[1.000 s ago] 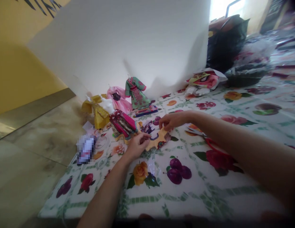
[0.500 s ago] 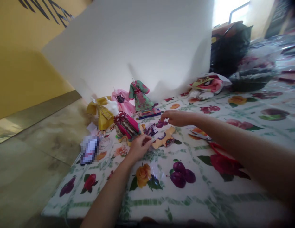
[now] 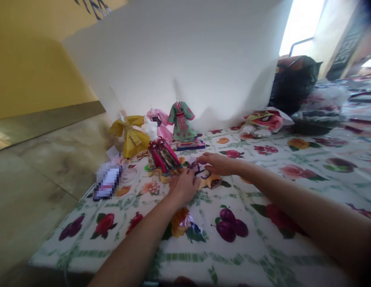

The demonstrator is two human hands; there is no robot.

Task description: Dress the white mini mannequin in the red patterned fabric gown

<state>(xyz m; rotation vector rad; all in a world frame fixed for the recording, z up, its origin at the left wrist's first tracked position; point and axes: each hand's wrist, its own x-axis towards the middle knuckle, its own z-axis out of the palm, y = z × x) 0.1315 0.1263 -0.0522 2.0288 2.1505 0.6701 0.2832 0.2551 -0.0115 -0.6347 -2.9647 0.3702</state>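
Left grip (image 3: 184, 185) and right grip (image 3: 218, 163) meet at a small yellow-orange cutout (image 3: 207, 182) near 1 magenta dress (image 3: 163, 158).

The left hand (image 3: 183, 186) and right hand (image 3: 216, 163) cover parts of the flat peach-yellow piece with a dark patterned corner (image 3: 207, 182); whether their fingertips grip anything cannot be told. Behind the small white torso form (image 3: 151, 130), the pink doll dress (image 3: 163, 120) is partly hidden. Pixelation blurs the flat dark-edged object (image 3: 106, 185). The top edge cuts the black lettering (image 3: 94, 6) and tall white panel (image 3: 188, 52); the right edge crops the fruit-and-flower-printed tabletop (image 3: 254, 251), its far clutter smeared.
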